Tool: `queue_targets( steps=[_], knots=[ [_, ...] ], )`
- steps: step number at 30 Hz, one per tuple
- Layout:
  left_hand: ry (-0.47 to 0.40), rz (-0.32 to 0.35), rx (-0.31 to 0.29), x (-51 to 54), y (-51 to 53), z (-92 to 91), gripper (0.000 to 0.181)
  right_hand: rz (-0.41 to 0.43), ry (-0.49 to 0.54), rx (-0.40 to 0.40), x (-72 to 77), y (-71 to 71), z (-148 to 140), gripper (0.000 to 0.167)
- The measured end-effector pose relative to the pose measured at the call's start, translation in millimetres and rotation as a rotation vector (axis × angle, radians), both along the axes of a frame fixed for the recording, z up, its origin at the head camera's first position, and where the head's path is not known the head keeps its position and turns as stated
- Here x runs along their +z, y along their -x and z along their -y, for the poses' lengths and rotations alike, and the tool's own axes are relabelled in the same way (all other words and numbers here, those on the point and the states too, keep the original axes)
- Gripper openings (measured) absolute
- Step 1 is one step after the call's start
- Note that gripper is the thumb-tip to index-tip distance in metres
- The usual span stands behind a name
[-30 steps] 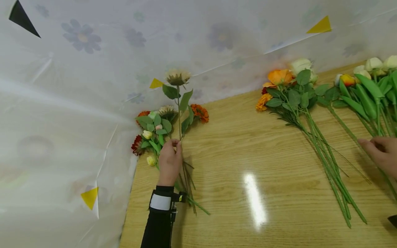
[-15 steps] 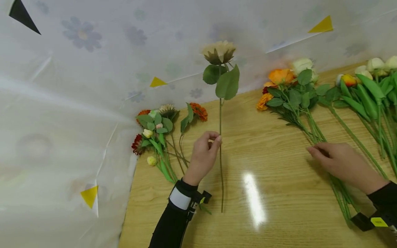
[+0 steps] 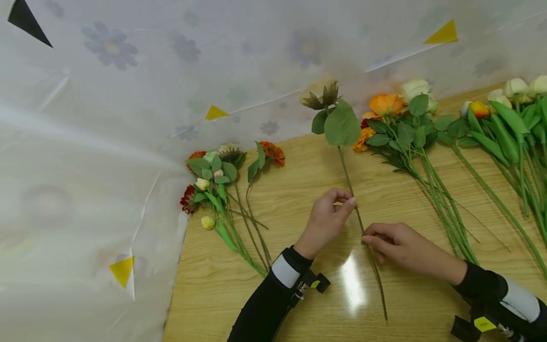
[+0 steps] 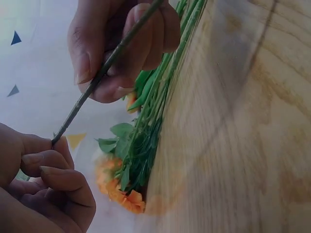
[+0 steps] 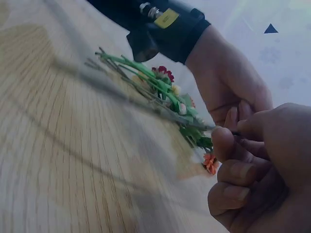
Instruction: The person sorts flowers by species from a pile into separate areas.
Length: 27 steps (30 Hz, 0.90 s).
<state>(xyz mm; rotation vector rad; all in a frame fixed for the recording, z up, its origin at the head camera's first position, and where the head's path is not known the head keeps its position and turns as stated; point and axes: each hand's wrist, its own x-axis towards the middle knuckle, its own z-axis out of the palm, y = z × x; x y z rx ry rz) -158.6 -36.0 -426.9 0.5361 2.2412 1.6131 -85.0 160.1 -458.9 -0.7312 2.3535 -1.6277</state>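
A long-stemmed cream flower with green leaves is held above the table, its bloom toward the back. My left hand pinches the stem about midway, and my right hand pinches it a little lower. The stem's lower end runs free beyond the right hand. In the left wrist view the stem passes between the fingers of both hands, the left hand at lower left. In the right wrist view, the stem's free part is blurred, and my right hand partly hides the left fingers.
On the wooden table, a mixed bunch of flowers lies left. Orange and white flowers with long stems lie right of the hands; tulips are at the far right. A patterned plastic sheet borders the table behind and left.
My left hand has lifted the cream flower from the left bunch and carried it right. My right hand has come left from the right-hand flowers and now pinches the stem.
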Motion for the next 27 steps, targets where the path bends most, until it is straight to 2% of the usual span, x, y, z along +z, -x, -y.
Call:
queue_targets(
  steps=[3,5,10,14,18,24,27],
  knots=[
    [-0.013,0.005,0.005,-3.9,-0.8,-2.1,0.028,0.045,0.014,0.009,-2.4,0.2,2.4,0.018],
    [0.013,-0.018,0.005,-6.0,-1.3,-0.5,0.027,0.074,-0.003,-0.001,-4.9,1.2,3.3,0.02],
    [0.171,-0.084,0.005,-13.9,-1.5,13.9,0.032,0.108,-0.095,-0.052,-8.4,7.5,4.4,0.024],
    [0.304,-0.102,0.044,-18.2,1.2,36.5,0.031,0.124,-0.184,-0.093,-13.2,16.6,2.5,0.025],
    [0.484,-0.194,0.133,-17.9,8.7,68.4,0.026,0.128,-0.252,-0.121,-19.1,24.4,-0.2,0.024],
    [0.86,-0.347,0.317,-12.2,16.9,120.8,0.02,0.144,-0.299,-0.146,-18.5,28.5,-2.2,0.032],
    [1.058,-0.433,0.399,-11.8,16.2,140.1,0.033,0.136,-0.314,-0.146,-17.5,28.4,-0.8,0.034]
  ],
)
